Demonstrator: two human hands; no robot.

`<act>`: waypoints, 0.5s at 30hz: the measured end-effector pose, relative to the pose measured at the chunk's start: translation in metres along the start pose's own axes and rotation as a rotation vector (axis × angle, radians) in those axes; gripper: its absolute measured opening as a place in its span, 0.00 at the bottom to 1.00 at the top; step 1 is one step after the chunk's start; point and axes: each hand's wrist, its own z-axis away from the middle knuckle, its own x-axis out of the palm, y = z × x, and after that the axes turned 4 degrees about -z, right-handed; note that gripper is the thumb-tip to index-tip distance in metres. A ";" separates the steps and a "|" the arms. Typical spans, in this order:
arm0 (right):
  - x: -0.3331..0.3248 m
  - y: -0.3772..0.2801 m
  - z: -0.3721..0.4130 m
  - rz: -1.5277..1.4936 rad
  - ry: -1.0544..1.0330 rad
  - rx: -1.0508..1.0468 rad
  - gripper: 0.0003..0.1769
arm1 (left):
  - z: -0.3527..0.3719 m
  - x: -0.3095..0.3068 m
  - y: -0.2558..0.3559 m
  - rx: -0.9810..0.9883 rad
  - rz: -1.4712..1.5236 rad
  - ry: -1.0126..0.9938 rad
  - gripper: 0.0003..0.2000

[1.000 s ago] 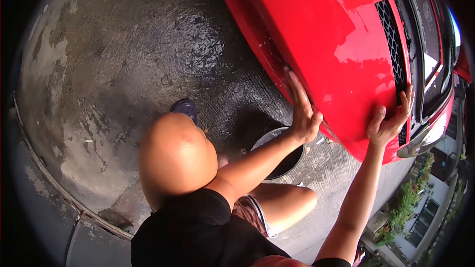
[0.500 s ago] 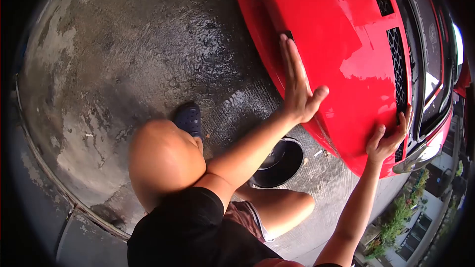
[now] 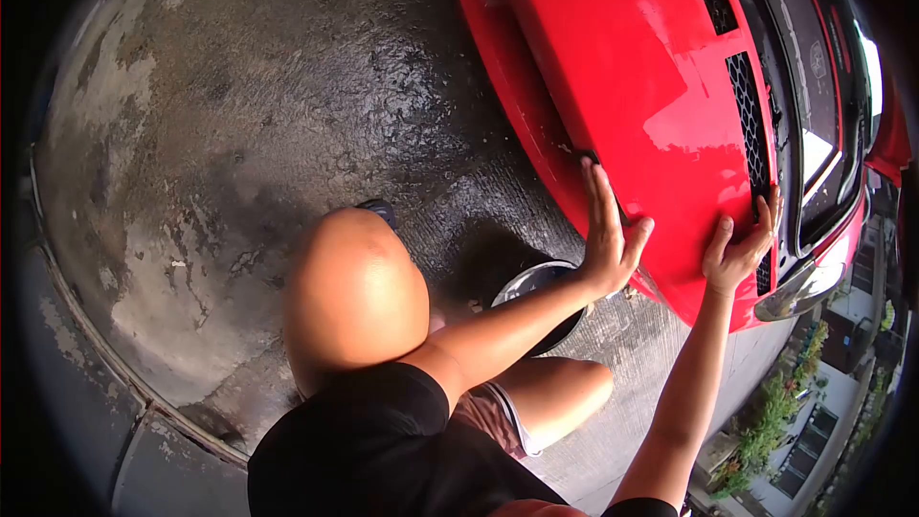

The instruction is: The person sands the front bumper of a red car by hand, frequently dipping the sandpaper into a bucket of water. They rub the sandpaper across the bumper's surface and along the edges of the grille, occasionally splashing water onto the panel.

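Observation:
My left hand [image 3: 609,241] lies along the front edge of a red car hood [image 3: 622,77], fingers straight and thumb out to the side. A small black flat piece [image 3: 590,159] shows just past its fingertips, mostly hidden under the hand; I cannot tell what it is. Farther back, my right hand [image 3: 739,251] rests on the hood with fingers spread, its fingertips by the black mesh vent [image 3: 748,120]. Nothing shows in this hand.
Below my left forearm stands a dark bucket [image 3: 525,281] on the concrete floor [image 3: 239,115], which is wet near the car. My bent knee [image 3: 369,278] rises beside the arm. Plants [image 3: 766,421] and a building are at the lower right.
My left hand has slid along the hood's front edge toward my right hand, the black piece moving with it. My right hand stays near the vent. The view and my knee have shifted slightly.

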 end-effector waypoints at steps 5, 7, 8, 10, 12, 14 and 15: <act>0.006 -0.058 0.037 -0.271 0.140 0.250 0.32 | 0.052 0.001 0.002 -0.040 0.089 -0.071 0.38; 0.005 -0.105 0.079 -0.287 0.063 0.326 0.32 | 0.060 -0.010 0.007 -0.092 0.158 -0.061 0.34; 0.005 -0.125 0.104 -0.346 0.051 0.396 0.31 | 0.066 -0.015 0.013 -0.064 0.096 -0.050 0.30; 0.012 -0.151 0.135 -0.454 0.059 0.554 0.31 | 0.082 -0.027 0.005 -0.046 0.114 -0.146 0.27; 0.014 -0.161 0.151 -0.537 0.069 0.655 0.30 | 0.093 -0.034 -0.002 -0.099 0.107 -0.188 0.26; 0.011 -0.172 0.149 -0.556 0.059 0.675 0.28 | 0.087 -0.035 -0.015 -0.172 0.292 -0.104 0.27; 0.011 -0.176 0.149 -0.558 0.041 0.679 0.27 | 0.079 -0.033 -0.025 -0.216 0.395 -0.041 0.28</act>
